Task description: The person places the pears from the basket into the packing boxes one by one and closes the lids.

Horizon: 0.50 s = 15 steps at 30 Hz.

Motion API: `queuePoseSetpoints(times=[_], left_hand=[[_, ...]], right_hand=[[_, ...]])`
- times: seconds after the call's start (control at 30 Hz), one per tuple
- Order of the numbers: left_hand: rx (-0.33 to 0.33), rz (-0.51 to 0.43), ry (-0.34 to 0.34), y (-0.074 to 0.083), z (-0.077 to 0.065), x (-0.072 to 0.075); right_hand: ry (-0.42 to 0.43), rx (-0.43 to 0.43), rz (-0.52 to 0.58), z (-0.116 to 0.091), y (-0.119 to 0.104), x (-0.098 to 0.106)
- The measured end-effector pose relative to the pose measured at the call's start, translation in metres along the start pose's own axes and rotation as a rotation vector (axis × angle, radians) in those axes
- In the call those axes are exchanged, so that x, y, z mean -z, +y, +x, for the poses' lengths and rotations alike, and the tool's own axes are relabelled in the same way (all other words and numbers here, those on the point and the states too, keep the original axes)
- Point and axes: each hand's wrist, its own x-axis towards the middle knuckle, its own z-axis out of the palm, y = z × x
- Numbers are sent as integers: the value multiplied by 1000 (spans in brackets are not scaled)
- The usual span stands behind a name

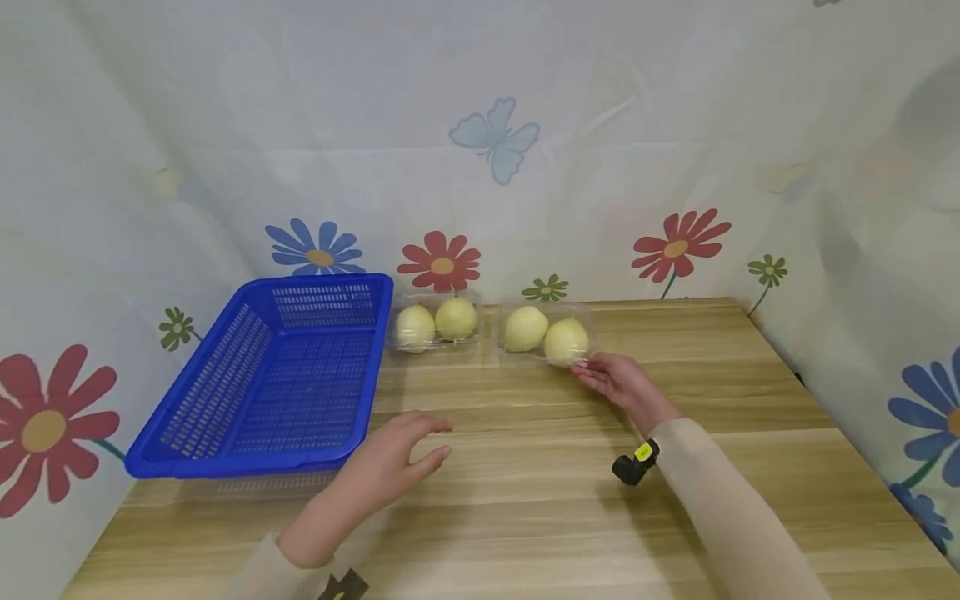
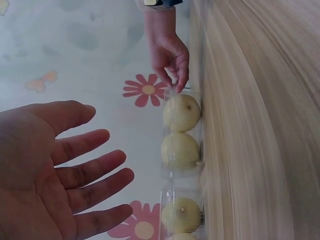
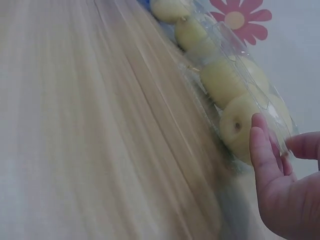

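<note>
Two pale yellow-green pears (image 1: 566, 340) lie side by side in a clear plastic container (image 1: 550, 310) at the back of the table. My right hand (image 1: 621, 382) is at its right end; in the right wrist view, thumb and fingers (image 3: 265, 155) pinch the plastic edge. A second clear container (image 1: 476, 333) with two more pears (image 1: 455, 317) sits to its left, beside the blue basket (image 1: 378, 358). My left hand (image 1: 386, 462) hovers over the table near the basket's front right corner, fingers spread and palm bare in the left wrist view.
The blue plastic basket stands at the left, slatted and with nothing in it, over something clear at its front edge. A wood-grain table (image 1: 517, 500) lies beneath. A white curtain (image 1: 360, 83) with flowers and a butterfly encloses the back and sides.
</note>
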Motion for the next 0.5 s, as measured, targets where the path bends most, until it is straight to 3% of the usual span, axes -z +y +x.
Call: queuePoseSetpoints(times=[0.17, 0.5], left_hand=[[7, 16, -5, -1, -1, 2], [13, 14, -7, -1, 0, 1]], right_hand=[[55, -11, -20, 10, -6, -3], [81, -30, 0, 23, -15, -3]])
